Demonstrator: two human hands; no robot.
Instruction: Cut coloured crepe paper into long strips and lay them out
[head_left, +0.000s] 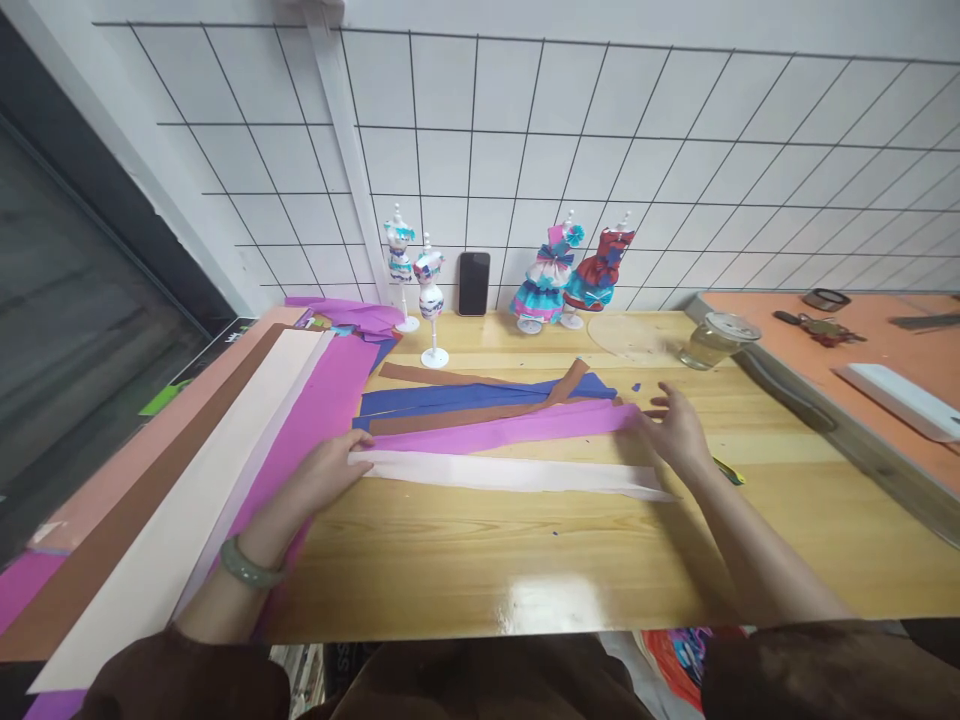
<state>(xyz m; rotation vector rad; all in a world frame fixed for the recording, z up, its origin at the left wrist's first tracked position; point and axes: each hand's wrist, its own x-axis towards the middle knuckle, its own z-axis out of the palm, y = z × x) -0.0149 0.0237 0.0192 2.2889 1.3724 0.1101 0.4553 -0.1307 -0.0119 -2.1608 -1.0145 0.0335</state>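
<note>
My left hand [330, 474] is closed on the left end of a white crepe paper strip [510, 472], thumb and fingers pinching it. The strip lies flat across the table, its right end loose. Just above it runs a magenta paper strip [502, 428], whose right end meets the fingertips of my right hand [679, 428]. That hand has its fingers apart and curved; I see no firm grip. Farther back lie blue paper strips [465, 397] and brown paper strips [450, 421], overlapping, one brown end folded upward at an angle.
Large paper sheets, white [187, 480] among them, cover the table's left side. Small dress forms [430, 290] and dressed ones [550, 275] stand along the tiled wall beside a phone [474, 284]. A glass cup [716, 340] and yellow cutter [728, 472] are at right.
</note>
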